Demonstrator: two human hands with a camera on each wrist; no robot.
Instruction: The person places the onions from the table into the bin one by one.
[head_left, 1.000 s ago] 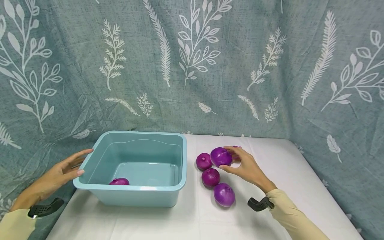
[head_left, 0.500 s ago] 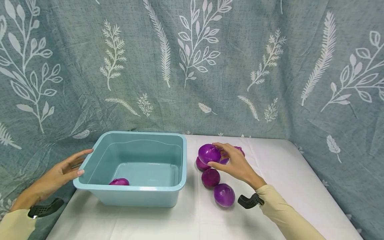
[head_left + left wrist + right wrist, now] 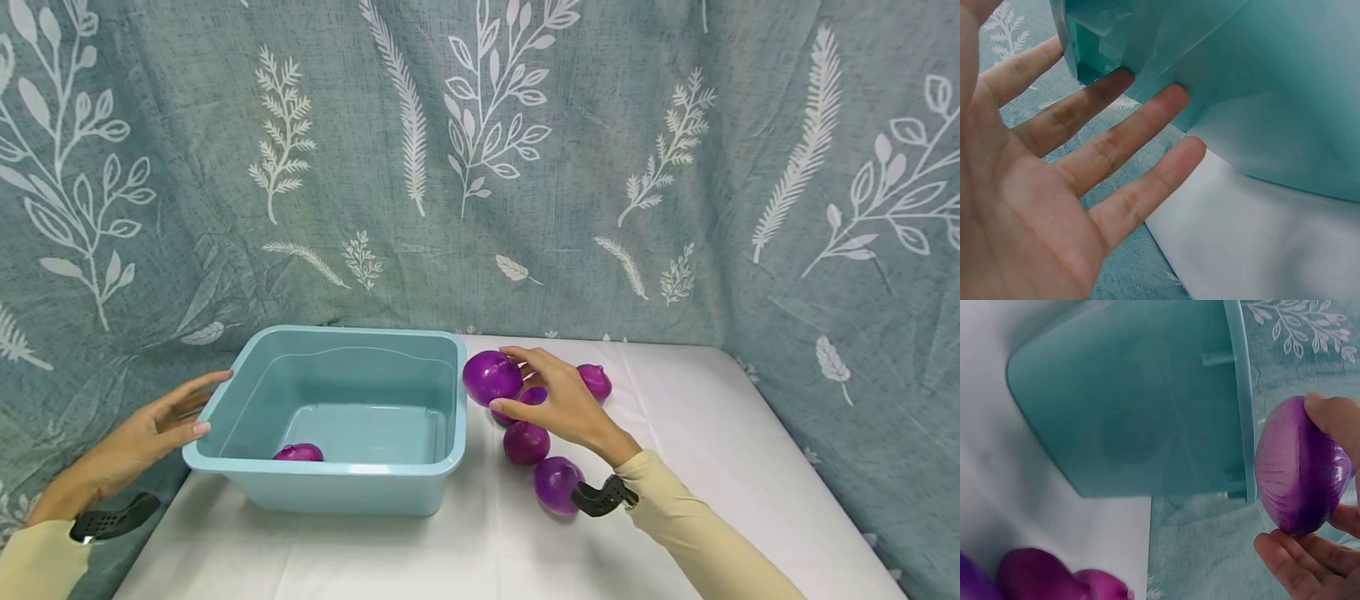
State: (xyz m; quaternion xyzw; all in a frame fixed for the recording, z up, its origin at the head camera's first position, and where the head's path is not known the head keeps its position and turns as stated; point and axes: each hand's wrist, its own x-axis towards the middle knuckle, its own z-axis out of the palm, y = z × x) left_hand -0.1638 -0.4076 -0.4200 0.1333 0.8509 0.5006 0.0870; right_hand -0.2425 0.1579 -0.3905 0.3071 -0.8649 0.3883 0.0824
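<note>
Right hand (image 3: 564, 406) pinches a firm, smooth, likely slippery onion (image 3: 492, 377) at mid-frame, best gripped across its girth; left hand (image 3: 153, 433) flat against the tub (image 3: 337, 483).

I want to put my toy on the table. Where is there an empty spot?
The white tablecloth is bare to the right of the onions on the table, out to the curtain. The front strip before the blue tub is bare too. It is crowded between tub and right hand, which holds a red onion.
</note>
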